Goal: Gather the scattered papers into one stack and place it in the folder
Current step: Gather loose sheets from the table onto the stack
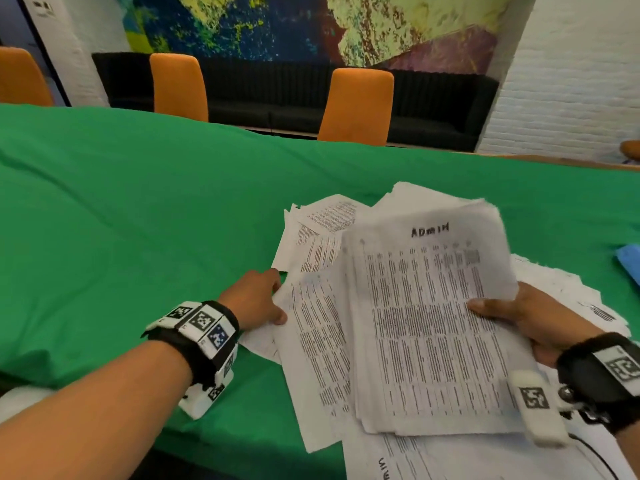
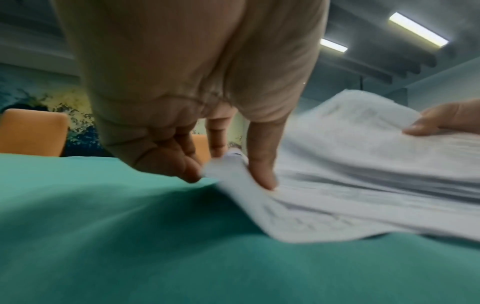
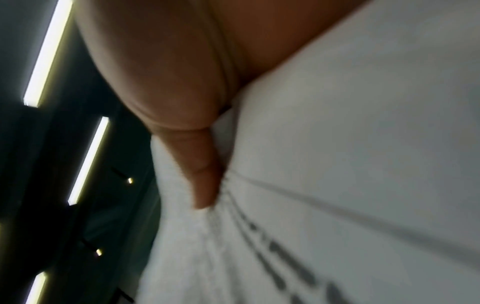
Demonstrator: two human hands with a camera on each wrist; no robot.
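A thick stack of printed sheets (image 1: 429, 327), its top page headed "ADMIN", is held above the green tablecloth (image 1: 121, 220). My right hand (image 1: 512, 317) grips its right edge, thumb on top (image 3: 205, 185) and fingers under the pile. More loose papers (image 1: 318, 237) lie fanned out beneath and to the left of the stack. My left hand (image 1: 266, 299) pinches the left edge of a loose sheet (image 2: 246, 185) between thumb and fingers and lifts its corner off the cloth. A blue folder (image 1: 630, 261) shows only as a corner at the right edge.
Further sheets (image 1: 450, 459) lie at the near table edge under my right wrist. Orange chairs (image 1: 356, 105) stand along the far side of the table. The left half of the tablecloth is bare green fabric.
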